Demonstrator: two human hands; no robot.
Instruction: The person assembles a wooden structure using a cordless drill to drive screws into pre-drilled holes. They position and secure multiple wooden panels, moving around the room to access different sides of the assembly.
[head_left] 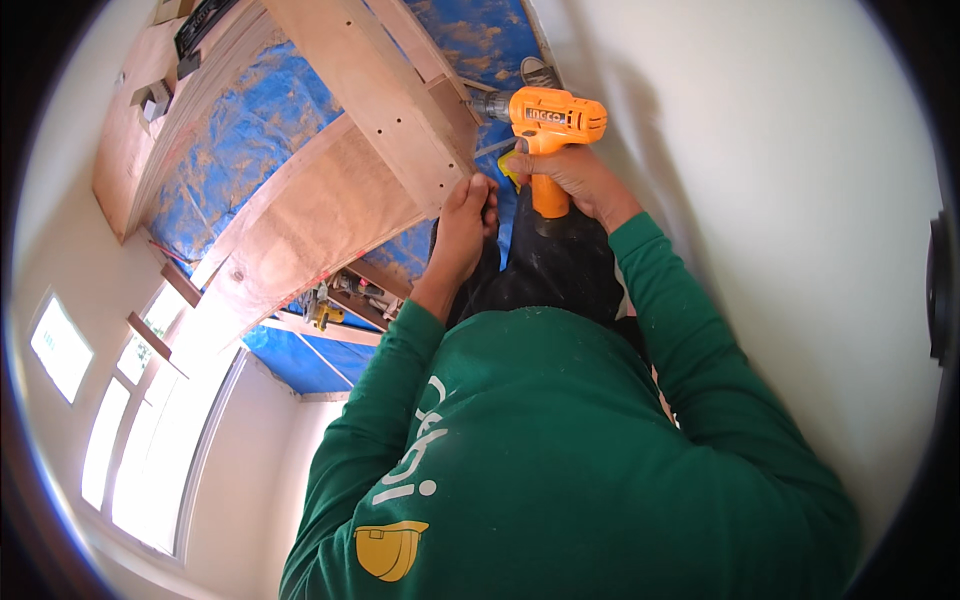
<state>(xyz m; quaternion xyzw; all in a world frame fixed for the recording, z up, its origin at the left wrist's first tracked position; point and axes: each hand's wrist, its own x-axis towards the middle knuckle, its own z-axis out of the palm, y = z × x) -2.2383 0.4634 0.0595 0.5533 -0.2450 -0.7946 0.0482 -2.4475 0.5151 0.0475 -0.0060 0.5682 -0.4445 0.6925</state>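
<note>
Drill (558,115), orange with a dark chuck, sits in the right hand (583,178), whose fingers wrap round its grip; it points left toward the woodwork—whether its tip touches wood I cannot quite tell. The left hand (462,232) is closed to a narrow curl at the near end of a long plywood board (362,75), which is dotted with small dark holes. A broader plywood panel (310,190) slants away to the lower left. Dusty blue sheeting (275,110) covers the floor around them, and a small yellow object (508,170) shows just beside the drill's grip. Farther left, a yellow tool (322,314) lies among other gear—well apart from both hands—and a white wall (780,160) rises on the right.
</note>
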